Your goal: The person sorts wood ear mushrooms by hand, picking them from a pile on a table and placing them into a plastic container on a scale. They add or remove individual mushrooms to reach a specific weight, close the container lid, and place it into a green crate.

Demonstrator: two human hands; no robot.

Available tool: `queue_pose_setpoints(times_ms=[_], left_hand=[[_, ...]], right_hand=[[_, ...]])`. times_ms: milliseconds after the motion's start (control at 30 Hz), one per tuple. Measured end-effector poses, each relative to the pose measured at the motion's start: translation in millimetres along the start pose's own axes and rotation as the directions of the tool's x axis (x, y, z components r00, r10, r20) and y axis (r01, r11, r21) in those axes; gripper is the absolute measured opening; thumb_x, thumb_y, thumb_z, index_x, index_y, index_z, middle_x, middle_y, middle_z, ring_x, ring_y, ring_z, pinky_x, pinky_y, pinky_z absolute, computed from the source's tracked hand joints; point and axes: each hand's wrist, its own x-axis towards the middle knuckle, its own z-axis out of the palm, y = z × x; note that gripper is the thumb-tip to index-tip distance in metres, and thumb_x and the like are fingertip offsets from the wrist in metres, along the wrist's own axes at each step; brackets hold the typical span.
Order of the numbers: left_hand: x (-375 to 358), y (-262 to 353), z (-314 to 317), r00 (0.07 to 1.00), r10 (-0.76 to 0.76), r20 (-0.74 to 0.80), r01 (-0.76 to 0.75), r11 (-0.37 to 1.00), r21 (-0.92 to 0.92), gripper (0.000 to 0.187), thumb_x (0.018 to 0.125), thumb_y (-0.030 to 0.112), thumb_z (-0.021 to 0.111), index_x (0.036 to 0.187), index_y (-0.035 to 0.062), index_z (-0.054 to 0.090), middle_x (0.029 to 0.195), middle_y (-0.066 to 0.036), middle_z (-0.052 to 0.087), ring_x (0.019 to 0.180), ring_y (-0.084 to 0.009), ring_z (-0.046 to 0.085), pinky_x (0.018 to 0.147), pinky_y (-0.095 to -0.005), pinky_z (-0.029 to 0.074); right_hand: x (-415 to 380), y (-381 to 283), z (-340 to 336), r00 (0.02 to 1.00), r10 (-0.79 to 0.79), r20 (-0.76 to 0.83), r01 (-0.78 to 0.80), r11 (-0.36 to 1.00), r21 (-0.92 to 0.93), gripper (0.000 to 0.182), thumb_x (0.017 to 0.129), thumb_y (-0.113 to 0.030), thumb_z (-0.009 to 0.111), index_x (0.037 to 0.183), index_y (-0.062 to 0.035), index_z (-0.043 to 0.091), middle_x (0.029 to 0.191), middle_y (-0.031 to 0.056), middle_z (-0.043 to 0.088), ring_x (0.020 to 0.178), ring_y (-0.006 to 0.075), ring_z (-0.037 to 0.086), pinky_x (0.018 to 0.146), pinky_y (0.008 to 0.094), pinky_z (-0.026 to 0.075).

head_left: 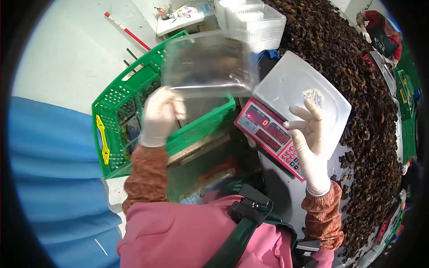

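Observation:
My left hand point(161, 117), in a white glove, grips the near edge of a clear plastic box point(209, 64). The box is smeared by motion, with brown, blurred contents, and overlaps the green crate point(199, 124) in this view. Inside that crate lie more clear boxes point(129, 111). My right hand point(310, 143), also gloved, hovers with fingers apart over the front right of a red digital scale point(270, 130). A red 0 glows on its display, and the pale weighing plate point(292, 80) carries only a bright patch of glare.
Stacked clear trays point(257, 24) stand behind the scale. A long heap of dark brown dried fungus point(330, 49) covers the table to the right. Co-workers point(382, 38) stand along its far side. Blue sheeting point(58, 169) hangs at left; a small white table point(185, 20) holds tools.

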Motion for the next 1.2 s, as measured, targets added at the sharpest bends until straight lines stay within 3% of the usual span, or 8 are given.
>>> queue_pose_setpoints(times_ms=[300, 400, 633, 733, 767, 833, 900, 1200], left_hand=[[-4.3, -122.1, -287.9, 0.815, -0.525, -0.245, 0.405, 0.819, -0.405, 0.024, 0.103, 0.025, 0.058, 0.095, 0.0029, 0.066, 0.076, -0.006, 0.068, 0.065, -0.0191, 0.063, 0.061, -0.0293, 0.051], [14.9, -169.2, -282.3, 0.401, -0.736, -0.545, 0.519, 0.673, -0.527, 0.027, 0.106, 0.026, 0.053, 0.094, 0.0051, 0.065, 0.082, -0.007, 0.071, 0.069, -0.0197, 0.068, 0.062, -0.0296, 0.057], [42.9, -175.0, -361.7, 0.443, -0.588, -0.676, 0.896, 0.293, 0.333, 0.039, 0.104, 0.046, 0.056, 0.085, 0.0153, 0.071, 0.056, 0.005, 0.052, 0.04, -0.0092, 0.044, 0.034, -0.0278, 0.029], [115.1, -126.8, -295.1, 0.949, 0.038, -0.314, 0.287, 0.31, 0.906, 0.033, 0.103, 0.034, 0.062, 0.119, 0.0075, 0.072, 0.104, -0.015, 0.072, 0.081, -0.0179, 0.062, 0.07, -0.0313, 0.049], [140.2, -114.1, -281.7, 0.941, 0.307, 0.142, -0.082, -0.199, 0.976, 0.039, 0.099, 0.038, 0.071, 0.129, 0.0132, 0.07, 0.116, -0.021, 0.071, 0.103, -0.0253, 0.069, 0.093, -0.0367, 0.055], [195.0, -59.3, -140.3, 0.709, 0.517, 0.479, -0.611, 0.113, 0.784, 0.033, 0.104, 0.032, 0.063, 0.12, 0.0038, 0.068, 0.101, -0.015, 0.073, 0.078, -0.0262, 0.067, 0.066, -0.0376, 0.054], [253.6, -41.5, -48.3, 0.924, 0.178, 0.339, -0.383, 0.467, 0.797, 0.045, 0.112, 0.022, 0.045, 0.147, -0.0064, 0.048, 0.154, -0.017, 0.049, 0.14, -0.0269, 0.048, 0.119, -0.0376, 0.032], [451.4, -136.2, 86.2, 0.801, 0.067, 0.595, -0.598, 0.055, 0.799, 0.028, 0.1, 0.019, 0.058, 0.109, -0.0073, 0.062, 0.108, -0.026, 0.067, 0.102, -0.042, 0.062, 0.093, -0.0455, 0.048]], right_hand=[[-63.4, 48.4, -59.3, 0.908, 0.345, -0.237, -0.329, 0.938, 0.105, 0.042, 0.107, -0.008, 0.051, 0.147, 0.0009, 0.045, 0.119, 0.0116, 0.068, 0.094, 0.0131, 0.064, 0.093, 0.0306, 0.052], [-94.9, 55.0, -77.5, 0.872, 0.377, -0.313, -0.348, 0.926, 0.144, 0.041, 0.106, -0.014, 0.054, 0.142, 0.0037, 0.05, 0.116, 0.0111, 0.07, 0.09, 0.0129, 0.063, 0.088, 0.0299, 0.052], [-146.6, 16.7, -97.7, 0.638, 0.513, -0.575, -0.407, 0.858, 0.314, 0.036, 0.102, -0.014, 0.056, 0.134, 0.0029, 0.057, 0.113, 0.0091, 0.073, 0.087, 0.0115, 0.063, 0.085, 0.0274, 0.052], [-176.2, 41.0, -106.1, 0.664, 0.437, -0.607, -0.326, 0.9, 0.291, 0.037, 0.103, -0.017, 0.054, 0.135, 0.0012, 0.058, 0.113, 0.0087, 0.073, 0.096, 0.0133, 0.067, 0.086, 0.0281, 0.054], [-173.0, 40.4, -104.3, 0.639, 0.453, -0.621, -0.382, 0.888, 0.255, 0.036, 0.102, -0.017, 0.053, 0.134, 0.0005, 0.058, 0.112, 0.0078, 0.073, 0.093, 0.0125, 0.066, 0.086, 0.0279, 0.054], [-172.5, 49.6, -105.3, 0.658, 0.488, -0.573, -0.421, 0.87, 0.257, 0.035, 0.103, -0.017, 0.054, 0.133, -0.0007, 0.058, 0.113, 0.0071, 0.071, 0.089, 0.0115, 0.065, 0.083, 0.0277, 0.055], [-171.5, 60.1, -93.6, 0.707, 0.479, -0.52, -0.37, 0.878, 0.306, 0.036, 0.105, -0.019, 0.054, 0.136, -0.0011, 0.055, 0.114, 0.0063, 0.07, 0.091, 0.0109, 0.065, 0.083, 0.0279, 0.055], [-258.9, 36.3, -79.3, 0.513, 0.506, -0.694, -0.399, 0.856, 0.329, 0.035, 0.104, -0.02, 0.057, 0.134, -0.0019, 0.059, 0.112, 0.0053, 0.072, 0.095, 0.012, 0.064, 0.09, 0.0283, 0.052]])
